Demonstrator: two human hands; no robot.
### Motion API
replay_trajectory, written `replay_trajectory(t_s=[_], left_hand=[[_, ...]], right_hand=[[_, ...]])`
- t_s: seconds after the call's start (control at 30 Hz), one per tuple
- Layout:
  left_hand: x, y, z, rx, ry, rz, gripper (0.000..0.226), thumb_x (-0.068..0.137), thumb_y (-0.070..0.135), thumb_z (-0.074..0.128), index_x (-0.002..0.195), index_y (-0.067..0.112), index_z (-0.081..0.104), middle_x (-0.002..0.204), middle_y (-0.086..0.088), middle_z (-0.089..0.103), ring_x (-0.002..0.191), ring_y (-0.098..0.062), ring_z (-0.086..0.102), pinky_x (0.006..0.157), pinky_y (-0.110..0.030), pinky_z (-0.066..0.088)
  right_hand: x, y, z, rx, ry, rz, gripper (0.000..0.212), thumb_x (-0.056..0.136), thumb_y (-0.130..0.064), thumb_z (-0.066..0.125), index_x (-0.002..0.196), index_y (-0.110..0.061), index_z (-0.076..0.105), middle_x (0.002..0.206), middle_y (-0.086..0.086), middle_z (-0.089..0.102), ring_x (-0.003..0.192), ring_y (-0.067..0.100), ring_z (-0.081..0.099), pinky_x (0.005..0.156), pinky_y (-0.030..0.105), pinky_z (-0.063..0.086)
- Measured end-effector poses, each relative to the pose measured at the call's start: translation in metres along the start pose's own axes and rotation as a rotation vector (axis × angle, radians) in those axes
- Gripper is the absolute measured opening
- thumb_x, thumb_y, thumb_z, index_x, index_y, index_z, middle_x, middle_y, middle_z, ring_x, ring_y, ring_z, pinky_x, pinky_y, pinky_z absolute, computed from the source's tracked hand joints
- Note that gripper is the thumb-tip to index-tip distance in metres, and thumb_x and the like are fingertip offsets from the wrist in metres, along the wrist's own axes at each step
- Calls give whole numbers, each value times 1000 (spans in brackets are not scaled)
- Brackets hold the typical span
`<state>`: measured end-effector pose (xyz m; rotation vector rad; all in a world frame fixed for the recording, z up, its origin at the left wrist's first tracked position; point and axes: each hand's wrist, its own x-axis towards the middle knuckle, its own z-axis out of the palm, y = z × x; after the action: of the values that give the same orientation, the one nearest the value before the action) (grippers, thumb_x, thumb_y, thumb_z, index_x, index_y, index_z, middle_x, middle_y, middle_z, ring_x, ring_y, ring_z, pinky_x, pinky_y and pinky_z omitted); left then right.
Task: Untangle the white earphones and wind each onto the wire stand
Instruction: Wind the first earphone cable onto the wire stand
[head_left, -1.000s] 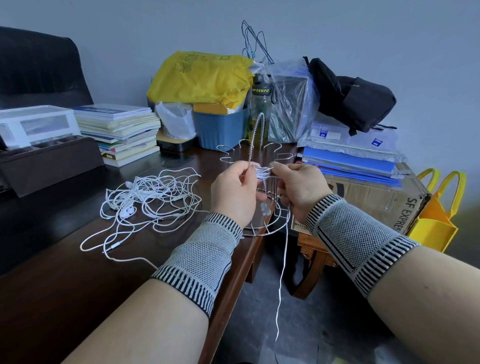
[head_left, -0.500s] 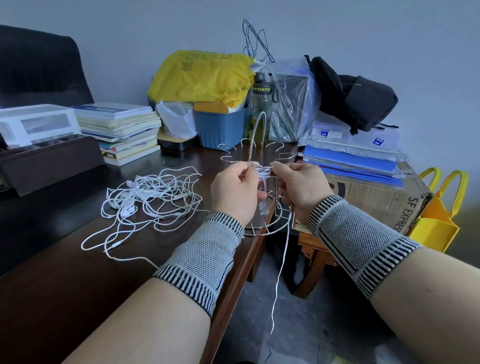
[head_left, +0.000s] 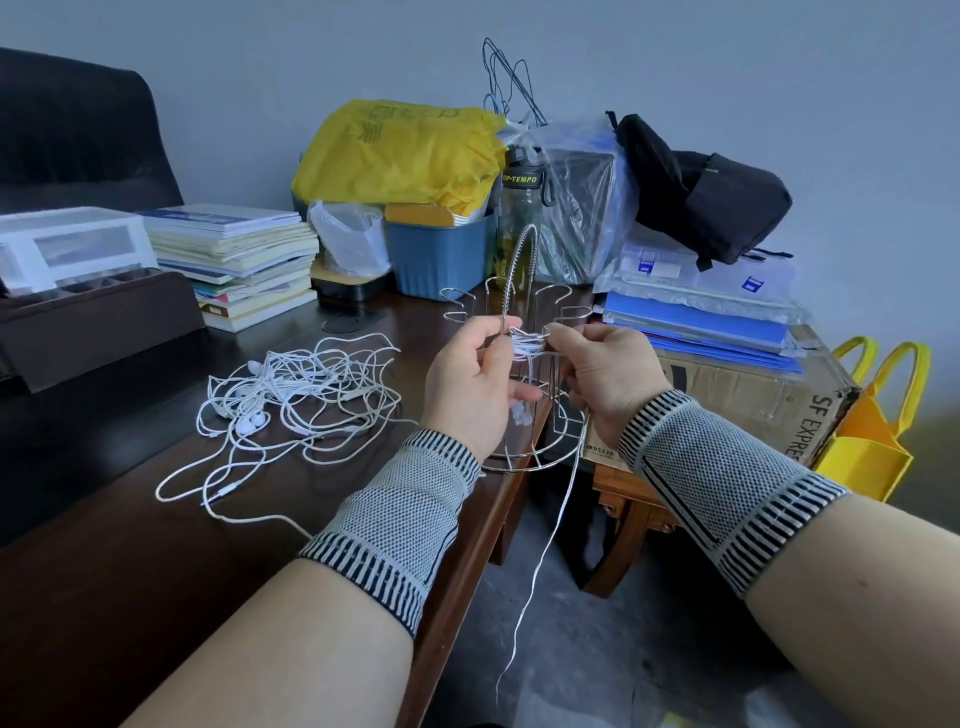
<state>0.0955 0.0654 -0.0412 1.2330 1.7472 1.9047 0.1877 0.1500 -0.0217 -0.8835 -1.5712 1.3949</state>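
Note:
A silver wire stand (head_left: 524, 291) sits at the right edge of the dark wooden desk (head_left: 130, 561). Several turns of a white earphone cord (head_left: 525, 344) are wound round one of its arms. My left hand (head_left: 470, 387) grips the stand beside that winding, and white earbuds hang just below its fingers. My right hand (head_left: 605, 374) pinches the same cord at the winding; the cord's loose tail (head_left: 540, 566) hangs past the desk edge toward the floor. A tangled heap of white earphones (head_left: 296, 400) lies on the desk to the left of my hands.
Stacked books (head_left: 239, 260), a white box (head_left: 67, 244) and a dark tray (head_left: 98, 317) line the desk's left. A blue bin (head_left: 441, 254), yellow bag (head_left: 400, 150) and bottle (head_left: 519, 213) stand behind the stand. A cardboard box (head_left: 753, 395) with blue folders and a yellow tote (head_left: 872, 431) are at right.
The hanging tail of the cord has grown shorter and risen off the floor as more of it went round the stand's arm. Both hands stay at the winding.

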Motion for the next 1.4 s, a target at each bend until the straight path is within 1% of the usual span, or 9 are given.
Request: replay_trajectory(t_s=[0.33, 0.47, 0.63, 0.87, 1.0, 1.1, 1.2, 1.27, 1.4], left_hand=[[5, -3, 2, 78, 127, -33, 20, 100, 27, 50, 81, 31, 59, 86, 5, 69, 61, -9, 71, 73, -42, 60], [4, -4, 1, 34, 121, -43, 15, 98, 23, 54, 87, 30, 61, 86, 7, 69, 62, -9, 71, 67, -40, 61], [5, -9, 0, 43, 46, -56, 26, 95, 2, 50, 110, 15, 66, 90, 6, 72, 64, -6, 71, 52, -17, 52], [5, -11, 2, 109, 54, -42, 34, 94, 9, 53, 76, 35, 65, 71, 10, 72, 67, -6, 72, 67, -28, 58], [2, -8, 1, 60, 58, -40, 26, 92, 11, 56, 78, 30, 66, 73, 5, 73, 67, -6, 72, 65, -27, 57], [4, -10, 3, 59, 61, -46, 21, 90, 21, 62, 71, 30, 68, 69, 7, 74, 69, -8, 72, 75, -36, 59], [7, -12, 4, 37, 83, -83, 21, 89, 22, 64, 70, 27, 68, 68, 9, 74, 70, -8, 73, 78, -41, 60], [7, -13, 3, 15, 107, -96, 19, 89, 21, 65, 71, 25, 69, 68, 7, 74, 69, -7, 73, 76, -39, 60], [6, -12, 3, -25, 132, -115, 18, 88, 19, 66, 71, 23, 70, 69, 7, 74, 67, -6, 72, 72, -32, 60]], right_hand=[[-3, 6, 2, 37, -28, -33, 23, 87, -18, 66, 64, -13, 65, 50, 0, 44, 39, 12, 33, 40, 23, 28], [-3, 5, 1, 4, -28, -36, 25, 87, -19, 67, 63, -14, 64, 49, -1, 46, 39, 11, 34, 41, 24, 29], [-2, 5, -8, -41, -75, -61, 20, 84, -9, 66, 65, -13, 66, 49, -4, 47, 42, 10, 34, 41, 22, 28], [-2, 7, -25, -251, -126, -120, 17, 82, -10, 70, 66, -15, 69, 63, 8, 59, 46, 13, 41, 49, 26, 37], [-5, 1, -38, -313, -90, -103, 19, 82, -12, 72, 64, -15, 67, 52, -7, 59, 45, 6, 48, 48, 23, 44], [-4, -7, -50, -372, -55, -50, 18, 83, -16, 72, 67, -11, 66, 57, 2, 55, 43, 11, 41, 42, 23, 37], [2, -16, -62, -682, 36, -41, 26, 83, -26, 71, 73, -3, 67, 60, 7, 57, 51, 17, 49, 52, 32, 51], [4, -22, -68, -764, 45, -21, 30, 81, -30, 72, 73, -1, 68, 59, 6, 55, 52, 18, 46, 50, 29, 44], [7, -39, -77, -398, -189, 62, 16, 82, -8, 68, 72, 1, 60, 49, 0, 37, 47, 13, 25, 41, 21, 19]])
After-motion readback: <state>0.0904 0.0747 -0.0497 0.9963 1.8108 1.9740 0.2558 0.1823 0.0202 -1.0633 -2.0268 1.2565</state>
